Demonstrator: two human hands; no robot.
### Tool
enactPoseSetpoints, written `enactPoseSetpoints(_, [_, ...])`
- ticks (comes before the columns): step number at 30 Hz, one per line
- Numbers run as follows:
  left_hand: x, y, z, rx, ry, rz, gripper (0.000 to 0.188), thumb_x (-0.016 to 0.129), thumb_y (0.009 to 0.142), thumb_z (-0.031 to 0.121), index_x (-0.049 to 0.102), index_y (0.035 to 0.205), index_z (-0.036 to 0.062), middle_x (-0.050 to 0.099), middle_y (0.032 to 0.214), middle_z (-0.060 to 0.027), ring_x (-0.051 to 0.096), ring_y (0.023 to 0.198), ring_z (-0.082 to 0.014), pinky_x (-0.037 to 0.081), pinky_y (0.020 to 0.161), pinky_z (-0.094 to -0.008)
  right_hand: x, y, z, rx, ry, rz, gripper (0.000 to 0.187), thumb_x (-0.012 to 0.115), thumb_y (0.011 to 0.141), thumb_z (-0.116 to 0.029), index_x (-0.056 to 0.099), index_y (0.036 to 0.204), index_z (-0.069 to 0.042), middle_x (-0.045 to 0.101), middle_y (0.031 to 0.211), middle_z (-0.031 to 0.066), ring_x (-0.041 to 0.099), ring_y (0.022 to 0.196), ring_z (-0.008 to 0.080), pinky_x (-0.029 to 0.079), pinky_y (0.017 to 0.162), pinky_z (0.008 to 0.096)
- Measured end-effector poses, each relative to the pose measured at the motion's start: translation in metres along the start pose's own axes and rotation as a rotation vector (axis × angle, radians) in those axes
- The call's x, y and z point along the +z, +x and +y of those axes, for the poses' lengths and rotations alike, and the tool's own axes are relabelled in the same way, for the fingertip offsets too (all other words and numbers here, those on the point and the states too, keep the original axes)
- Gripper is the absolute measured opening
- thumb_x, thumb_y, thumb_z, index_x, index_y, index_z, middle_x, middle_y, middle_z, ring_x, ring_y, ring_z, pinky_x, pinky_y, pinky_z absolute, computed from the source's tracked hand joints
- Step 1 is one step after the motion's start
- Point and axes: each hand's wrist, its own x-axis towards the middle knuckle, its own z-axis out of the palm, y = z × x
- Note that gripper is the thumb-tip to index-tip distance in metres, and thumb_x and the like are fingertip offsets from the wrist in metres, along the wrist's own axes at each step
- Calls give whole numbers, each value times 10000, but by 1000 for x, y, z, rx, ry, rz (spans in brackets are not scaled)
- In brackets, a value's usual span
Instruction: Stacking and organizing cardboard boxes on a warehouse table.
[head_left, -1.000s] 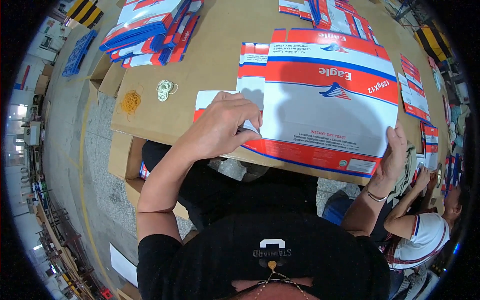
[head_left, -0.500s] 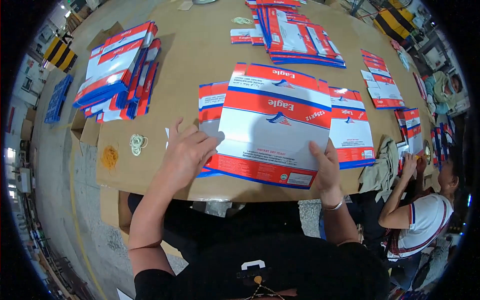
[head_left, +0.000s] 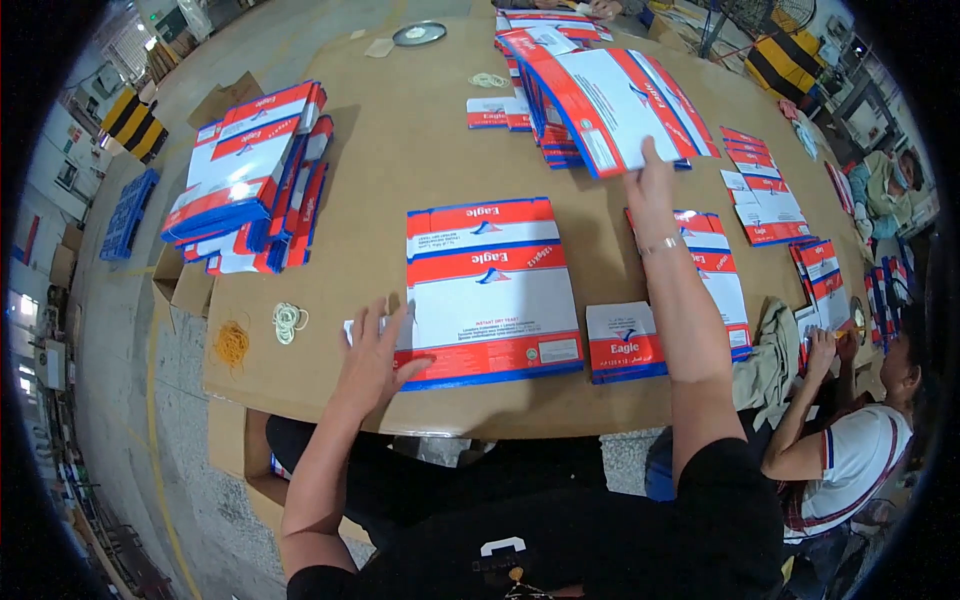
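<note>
A flattened red, white and blue carton (head_left: 490,305) lies on the table in front of me. At its left edge rests my left hand (head_left: 372,362), fingers spread and thumb over the lower corner. My right arm reaches far out to the right. There my right hand (head_left: 652,185) grips the near edge of another flattened carton (head_left: 625,100), which bows slightly over a pile of the same kind. Part of a smaller printed carton panel (head_left: 620,335) shows beside the middle carton, and more flattened cartons (head_left: 720,275) lie partly behind my right forearm.
A tall stack of flat cartons (head_left: 250,165) stands at the left. Pale rubber bands (head_left: 289,322) and orange ones (head_left: 231,345) lie near the left edge. A round metal dish (head_left: 419,34) sits at the far side. A co-worker (head_left: 850,440) handles cartons at the right.
My right hand has moved from the middle carton to the far right pile and holds a carton there. The middle carton now lies flat; my left hand's fingers have spread.
</note>
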Motion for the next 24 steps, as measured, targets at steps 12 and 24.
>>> enactPoseSetpoints(12, [3,6,-20,-26,-145,-113,989,871,575,452,429,1393,114,436,1386,-154,379,1302,-376,398,986,-604,-20,-114,7,150,-974,-261,568,632,902,-207,404,1391,-29,561,1086,103,592,935,197,500,784,294])
enactPoseSetpoints(24, [-37,6,-8,1,-280,236,509,877,570,155,541,937,47,551,918,-132,534,895,-331,456,762,-413,-8,-251,-62,292,-1012,-473,513,643,913,-207,469,1353,-10,565,1279,179,553,1165,272,468,951,371])
